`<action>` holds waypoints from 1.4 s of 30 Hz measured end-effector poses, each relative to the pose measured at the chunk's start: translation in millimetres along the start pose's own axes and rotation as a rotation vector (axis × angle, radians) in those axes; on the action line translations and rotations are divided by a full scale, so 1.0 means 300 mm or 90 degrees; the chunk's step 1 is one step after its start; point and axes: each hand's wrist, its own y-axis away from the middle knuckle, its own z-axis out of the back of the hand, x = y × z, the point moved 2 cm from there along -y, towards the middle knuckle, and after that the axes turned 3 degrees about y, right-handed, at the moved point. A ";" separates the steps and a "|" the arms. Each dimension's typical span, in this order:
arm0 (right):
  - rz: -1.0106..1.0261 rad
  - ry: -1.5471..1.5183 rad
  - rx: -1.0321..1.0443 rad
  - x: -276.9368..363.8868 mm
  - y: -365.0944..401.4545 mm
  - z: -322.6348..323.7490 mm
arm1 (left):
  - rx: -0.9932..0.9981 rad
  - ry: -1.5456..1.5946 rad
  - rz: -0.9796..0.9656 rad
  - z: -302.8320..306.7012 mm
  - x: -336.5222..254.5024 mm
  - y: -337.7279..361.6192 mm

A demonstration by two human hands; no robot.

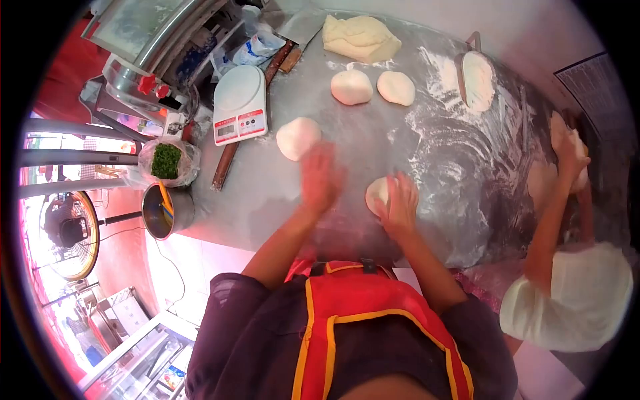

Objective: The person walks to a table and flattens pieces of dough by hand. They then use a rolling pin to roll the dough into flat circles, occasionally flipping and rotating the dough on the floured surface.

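Observation:
My left hand (321, 179) is slightly blurred, its fingers stretched forward over the steel table and holding nothing. Its fingertips overlap the lower edge of a round dough ball (297, 137). My right hand (401, 212) lies cupped over another dough ball (375, 195), with fingers and thumb around it and part of the dough hidden beneath. Farther up the table sit two more dough balls, one rounder (351, 87) and one smaller (396, 89). Behind them rests a large folded lump of dough (361, 39).
A white kitchen scale (240, 103) stands at left, near a wooden rolling pin (225, 167). Chopped greens (166, 161) sit in a plastic bag above a metal pot (158, 217). Loose flour (440, 127) covers the right side, with a flour scoop (478, 81). A co-worker's arm (557, 200) reaches in at right.

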 end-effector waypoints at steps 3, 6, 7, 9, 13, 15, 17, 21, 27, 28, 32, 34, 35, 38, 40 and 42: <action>0.055 0.033 0.033 0.022 0.042 0.000 | 0.007 -0.138 0.011 0.058 0.121 -0.070; 0.065 0.036 0.038 0.011 0.025 -0.005 | -0.003 -0.216 0.002 0.026 0.171 -0.155; 0.060 0.033 0.034 0.009 0.030 -0.004 | -0.008 -0.240 -0.014 0.004 0.184 -0.182; 0.047 0.061 0.024 -0.044 0.036 0.004 | -0.018 -0.244 0.028 -0.032 0.225 -0.284; -0.140 0.165 -0.040 -0.299 -0.023 0.033 | -0.034 -0.213 0.110 -0.075 0.298 -0.485; -0.259 0.202 -0.098 -0.450 -0.115 0.065 | -0.030 -0.169 0.134 -0.084 0.314 -0.519; -0.306 0.190 -0.121 -0.548 -0.234 0.038 | -0.016 -0.113 0.164 -0.071 0.308 -0.531; -0.164 0.152 -0.027 -0.411 -0.367 -0.057 | -0.105 -0.032 0.065 -0.087 0.223 -0.425; -0.097 -0.069 0.019 -0.092 -0.231 -0.024 | 0.171 0.179 -0.117 -0.135 -0.105 -0.090; -0.113 -0.089 -0.014 -0.092 -0.230 0.001 | 0.209 0.194 -0.127 -0.143 -0.141 -0.056; -0.016 -0.008 0.073 -0.104 -0.254 -0.044 | 0.250 0.170 -0.072 -0.239 -0.219 -0.079; 0.010 -0.031 0.030 -0.098 -0.254 -0.075 | 0.293 0.177 -0.078 -0.261 -0.209 -0.090; 0.007 0.003 0.025 -0.103 -0.265 -0.086 | 0.307 0.176 -0.075 -0.267 -0.197 -0.103; 0.015 0.057 0.010 -0.097 -0.288 -0.115 | 0.252 0.124 -0.136 -0.265 -0.194 -0.122; 0.027 0.058 0.003 -0.112 -0.296 -0.113 | 0.265 0.096 -0.131 -0.251 -0.211 -0.144; 0.029 0.009 0.016 -0.117 -0.306 -0.102 | 0.270 0.085 -0.141 -0.228 -0.214 -0.147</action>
